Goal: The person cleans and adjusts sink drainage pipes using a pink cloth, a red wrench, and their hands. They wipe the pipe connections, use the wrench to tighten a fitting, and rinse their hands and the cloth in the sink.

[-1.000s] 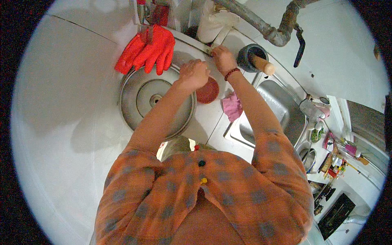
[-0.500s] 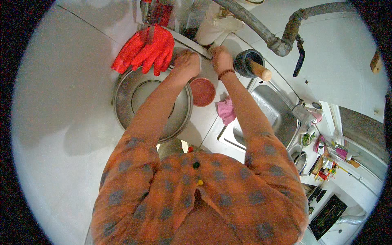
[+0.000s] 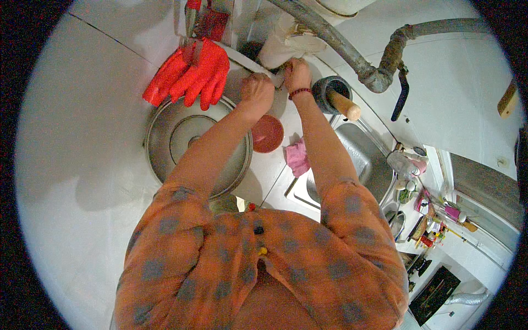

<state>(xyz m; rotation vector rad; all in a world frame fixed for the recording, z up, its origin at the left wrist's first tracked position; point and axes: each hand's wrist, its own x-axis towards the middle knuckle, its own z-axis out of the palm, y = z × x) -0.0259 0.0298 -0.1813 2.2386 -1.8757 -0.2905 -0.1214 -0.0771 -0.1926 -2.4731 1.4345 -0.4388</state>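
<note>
My left hand is closed, reaching past a round reddish bowl at the counter's far side. Whatever its fingers hold is hidden. A little to its right, my right hand, with a beaded bracelet at the wrist, is also closed. Its fingers are at the lower end of a whitish, worn-looking container or bag, and I cannot make out what they grip. Under my left forearm sits a wide metal pot with a lid. Red rubber gloves hang over the pot's far rim.
Right of my right hand stands a dark mortar holding a wooden pestle. A pink cloth lies beside the steel sink. A grey pipe with a black-handled valve crosses the upper right.
My left hand has shifted slightly right, toward my right hand. The right hand has reached a little farther away. The whole view has shifted slightly.
</note>
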